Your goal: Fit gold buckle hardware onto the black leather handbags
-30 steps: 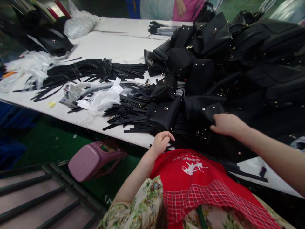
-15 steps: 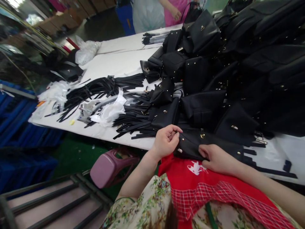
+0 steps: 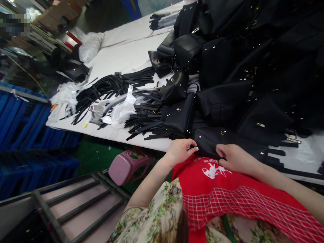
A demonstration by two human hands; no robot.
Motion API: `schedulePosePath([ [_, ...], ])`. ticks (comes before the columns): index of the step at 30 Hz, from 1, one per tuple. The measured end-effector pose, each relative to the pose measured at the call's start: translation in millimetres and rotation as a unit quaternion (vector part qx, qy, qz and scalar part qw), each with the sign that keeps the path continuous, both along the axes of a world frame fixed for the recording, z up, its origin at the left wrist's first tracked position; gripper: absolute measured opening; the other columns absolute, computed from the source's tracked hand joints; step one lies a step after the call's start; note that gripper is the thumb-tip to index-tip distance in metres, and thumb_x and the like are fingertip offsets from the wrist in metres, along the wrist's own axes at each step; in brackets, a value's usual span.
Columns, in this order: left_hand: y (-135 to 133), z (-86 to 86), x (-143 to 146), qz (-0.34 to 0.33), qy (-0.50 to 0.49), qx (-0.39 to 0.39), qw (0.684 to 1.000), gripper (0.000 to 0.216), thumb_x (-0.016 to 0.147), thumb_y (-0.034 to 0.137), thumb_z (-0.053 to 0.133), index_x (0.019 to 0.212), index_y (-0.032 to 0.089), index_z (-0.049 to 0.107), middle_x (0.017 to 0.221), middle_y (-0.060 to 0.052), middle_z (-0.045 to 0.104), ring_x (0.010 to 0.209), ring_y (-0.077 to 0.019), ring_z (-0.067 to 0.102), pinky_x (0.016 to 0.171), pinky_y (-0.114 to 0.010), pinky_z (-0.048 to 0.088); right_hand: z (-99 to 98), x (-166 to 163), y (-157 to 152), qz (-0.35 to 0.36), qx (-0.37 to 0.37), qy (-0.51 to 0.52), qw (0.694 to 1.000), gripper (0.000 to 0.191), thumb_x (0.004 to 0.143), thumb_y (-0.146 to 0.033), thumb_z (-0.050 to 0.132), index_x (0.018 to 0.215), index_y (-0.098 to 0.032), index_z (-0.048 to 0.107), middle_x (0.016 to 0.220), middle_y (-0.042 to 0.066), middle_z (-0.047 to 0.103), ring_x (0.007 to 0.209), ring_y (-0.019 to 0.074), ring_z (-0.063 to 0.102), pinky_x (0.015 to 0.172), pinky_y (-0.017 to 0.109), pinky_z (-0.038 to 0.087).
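Several blue plastic stacks [image 3: 15, 126] at far L; next a pink stool [image 3: 118, 169] on the near side of the wht table [image 3: 129, 52]. On table, L to R: blk straps [image 3: 108, 86] w/ wht paper [image 3: 123, 109] on their near side, then more straps. L hand [image 3: 180, 151] at the L end of a blk bag [image 3: 209, 143], fingers curled, thumb close to them; can't tell if it grips. Bag lies at table's near edge, betw. both hands, gold bits on front. R hand [image 3: 233, 157] clamped on bag's near edge, approx. mid, just above red apron [image 3: 215, 189]. Big pile of blk bags [image 3: 215, 60] on far R.
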State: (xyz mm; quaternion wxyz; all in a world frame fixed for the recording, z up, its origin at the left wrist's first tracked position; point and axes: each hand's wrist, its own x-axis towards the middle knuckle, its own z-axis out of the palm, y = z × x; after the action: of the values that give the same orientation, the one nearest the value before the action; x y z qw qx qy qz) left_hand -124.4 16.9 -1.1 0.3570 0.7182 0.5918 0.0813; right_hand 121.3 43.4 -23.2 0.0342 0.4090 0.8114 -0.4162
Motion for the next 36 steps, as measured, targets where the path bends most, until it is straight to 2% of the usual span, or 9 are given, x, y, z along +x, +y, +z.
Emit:
schedulePosePath([
  [7,2,-6.0,1,0.066,-0.179,-0.104,0.976,0.018,0.084,0.033,0.064,0.078,0.016,0.066,0.065,0.002,0.060,0.057,-0.0097,0.050,0.057,-0.022,0.038,-2.5,8,3,-0.017,0.016,-0.006,1.000,0.013,0.068,-0.020,0.054,0.071,-0.023,0.041,0.059,-0.004,0.050,0.054,0.0135,0.046,0.054,0.026,0.028],
  [11,1,-2.8,-5,0.168,-0.394,-0.199,0.881,0.028,0.081,0.040,0.067,0.078,0.015,0.055,0.059,0.006,0.046,0.049,-0.0051,0.036,0.048,-0.019,0.028,-19.2,24,31,-0.102,0.150,-0.056,0.982,0.021,0.074,-0.031,0.059,0.091,-0.021,0.054,0.076,0.002,0.059,0.068,0.0192,0.056,0.064,0.030,0.039],
  [15,10,-5.8,-19,0.245,-0.529,-0.169,0.795,0.033,0.078,0.038,0.070,0.077,0.016,0.046,0.080,0.000,0.058,0.050,-0.0022,0.038,0.047,-0.018,0.027,-40.0,31,65,-0.145,0.260,-0.079,0.951,0.057,0.074,-0.054,0.064,0.114,-0.012,0.059,0.117,0.019,0.059,0.112,0.0352,0.053,0.096,0.045,0.041],
  [19,19,-12.1,-26,0.274,-0.572,-0.142,0.760,0.033,0.074,0.032,0.074,0.075,0.016,0.045,0.078,-0.001,0.059,0.046,-0.0009,0.038,0.044,-0.017,0.024,-46.7,13,61,-0.069,0.206,-0.115,0.969,0.077,0.071,-0.060,0.067,0.124,-0.006,0.055,0.121,0.023,0.061,0.110,0.0354,0.058,0.097,0.044,0.044],
  [22,20,-15.7,-25,0.289,-0.574,-0.142,0.753,0.029,0.073,0.029,0.073,0.090,0.016,0.052,0.069,0.004,0.055,0.044,-0.0024,0.038,0.042,-0.016,0.023,-47.3,6,52,-0.038,0.181,-0.128,0.974,0.052,0.079,-0.042,0.063,0.121,-0.010,0.061,0.113,0.019,0.067,0.101,0.0326,0.064,0.088,0.041,0.049],
  [24,20,-17.8,-23,0.302,-0.562,-0.145,0.756,0.029,0.072,0.026,0.069,0.097,0.015,0.056,0.062,0.006,0.051,0.043,-0.0027,0.035,0.041,-0.016,0.022,-46.6,16,59,-0.066,0.137,-0.126,0.980,0.032,0.086,-0.036,0.054,0.107,-0.016,0.069,0.096,0.013,0.073,0.086,0.0290,0.069,0.077,0.038,0.052],
  [27,19,-20.5,-20,0.324,-0.541,-0.137,0.764,0.016,0.074,0.025,0.064,0.082,0.014,0.057,0.055,0.006,0.047,0.043,-0.0033,0.036,0.042,-0.016,0.024,-37.7,51,87,-0.180,0.049,-0.059,0.981,0.033,0.084,-0.048,0.060,0.094,-0.020,0.073,0.076,0.006,0.074,0.071,0.0263,0.070,0.063,0.035,0.054],
  [31,17,-21.3,-16,0.329,-0.539,-0.134,0.763,0.031,0.078,0.039,0.066,0.069,0.017,0.046,0.056,0.005,0.048,0.043,-0.0043,0.040,0.041,-0.017,0.027,-7.2,98,119,-0.385,-0.058,0.074,0.918,0.044,0.066,-0.053,0.077,0.094,-0.019,0.072,0.071,0.004,0.074,0.065,0.0272,0.071,0.055,0.035,0.059],
  [36,21,-20.3,-10,0.318,-0.540,-0.119,0.770,0.040,0.075,0.043,0.071,0.068,0.018,0.040,0.059,0.006,0.052,0.042,-0.0035,0.041,0.039,-0.016,0.027,4.0,117,122,-0.560,-0.111,0.295,0.766,0.038,0.057,-0.034,0.087,0.090,-0.023,0.071,0.080,0.006,0.075,0.064,0.0258,0.072,0.056,0.032,0.063],
])
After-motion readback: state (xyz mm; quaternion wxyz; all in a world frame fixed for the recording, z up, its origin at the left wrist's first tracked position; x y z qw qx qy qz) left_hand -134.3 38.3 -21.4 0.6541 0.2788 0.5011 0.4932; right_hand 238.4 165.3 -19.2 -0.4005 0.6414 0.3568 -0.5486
